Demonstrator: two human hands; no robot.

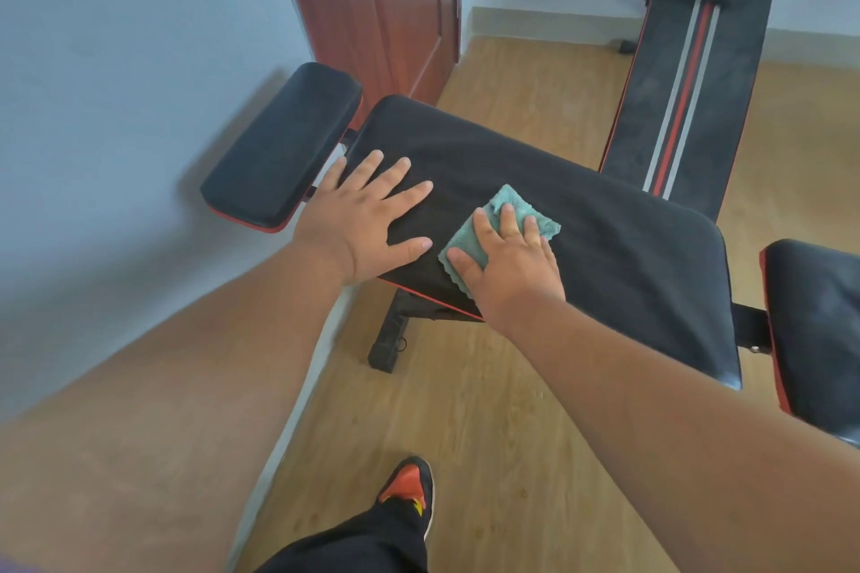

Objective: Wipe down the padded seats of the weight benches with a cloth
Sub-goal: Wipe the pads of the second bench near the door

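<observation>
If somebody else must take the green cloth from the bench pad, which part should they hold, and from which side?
Probably the far corner of the green cloth, approached from the side away from the person. That corner pokes out free past the fingers of the right hand, which presses the rest flat on the long black pad. It lies flat, so pinch it from above.

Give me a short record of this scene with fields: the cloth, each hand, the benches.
cloth: teal cloth, flat on the long black pad
right hand: fingers straight, presses the cloth
left hand: flat on the same pad, beside the cloth
second bench: black with red and white stripes, behind
floor: wood
</observation>
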